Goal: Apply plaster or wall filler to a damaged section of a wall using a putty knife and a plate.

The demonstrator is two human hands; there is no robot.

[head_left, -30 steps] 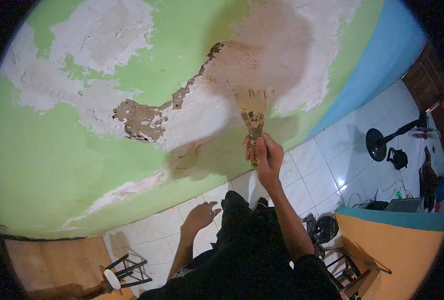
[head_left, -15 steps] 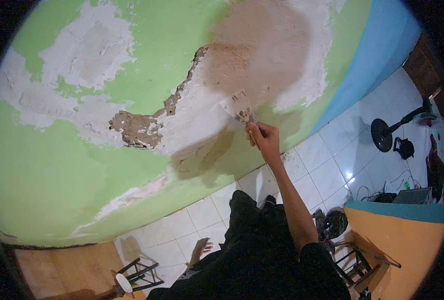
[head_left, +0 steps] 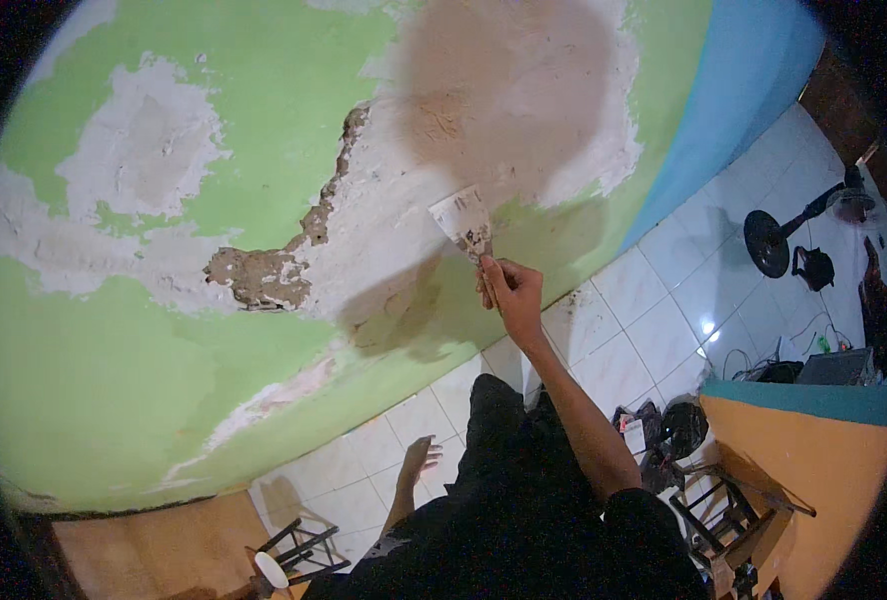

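White plaster likely demanded a low, even angle from the scraper, the right hand closed around it, the left hand loosely open, empty.

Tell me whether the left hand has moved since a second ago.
Yes: the left hand is now farther from the lower edge of the green wall, down the picture.

Scraper — handle mostly hidden
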